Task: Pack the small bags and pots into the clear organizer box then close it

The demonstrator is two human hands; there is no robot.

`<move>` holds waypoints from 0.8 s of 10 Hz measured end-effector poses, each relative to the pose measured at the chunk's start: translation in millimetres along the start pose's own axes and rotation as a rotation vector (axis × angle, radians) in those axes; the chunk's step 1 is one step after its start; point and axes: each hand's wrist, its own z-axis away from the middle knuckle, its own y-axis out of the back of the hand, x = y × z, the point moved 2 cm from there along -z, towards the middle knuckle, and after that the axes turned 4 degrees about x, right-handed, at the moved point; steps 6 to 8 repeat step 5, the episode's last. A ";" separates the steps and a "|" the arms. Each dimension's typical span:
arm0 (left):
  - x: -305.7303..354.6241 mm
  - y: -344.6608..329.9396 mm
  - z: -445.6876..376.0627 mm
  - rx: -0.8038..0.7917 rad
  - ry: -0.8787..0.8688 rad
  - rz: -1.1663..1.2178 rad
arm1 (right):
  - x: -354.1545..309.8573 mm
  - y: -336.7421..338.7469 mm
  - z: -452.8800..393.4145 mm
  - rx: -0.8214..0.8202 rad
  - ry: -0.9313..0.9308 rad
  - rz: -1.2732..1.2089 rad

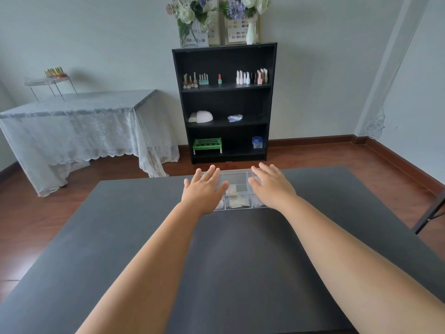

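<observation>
The clear organizer box (237, 179) lies at the far edge of the dark table (144, 225). Small pale bags (237, 203) show through its compartments between my hands. My left hand (204, 189) lies flat over the box's left part with fingers spread. My right hand (271, 186) lies flat over its right part, fingers also spread. Neither hand holds anything. I cannot tell whether the lid is fully down. The hands hide the box's outer compartments.
Beyond the table stands a black bookshelf (225, 104) with nail polish bottles, a green rack and a blue box. A lace-covered table (79, 116) stands at the left. A dark chair leg (431, 213) shows at the right edge.
</observation>
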 end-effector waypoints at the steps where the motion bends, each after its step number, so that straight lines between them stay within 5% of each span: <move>1: 1.3 0.9 0.1 0.002 -0.004 -0.016 | 0.0 -0.4 0.1 0.016 0.009 0.026; 2: 3.0 7.2 3.6 -0.009 0.001 -0.023 | -0.3 4.7 0.1 -0.002 0.001 -0.015; 4: -5.2 40.2 52.3 0.343 0.008 0.170 | -10.1 72.2 28.7 0.271 0.035 -0.561; 5: -14.4 35.2 92.8 0.342 0.015 0.173 | -20.1 112.3 64.1 0.228 0.079 -0.940; 8: -14.4 35.2 92.8 0.342 0.015 0.173 | -20.1 112.3 64.1 0.228 0.079 -0.940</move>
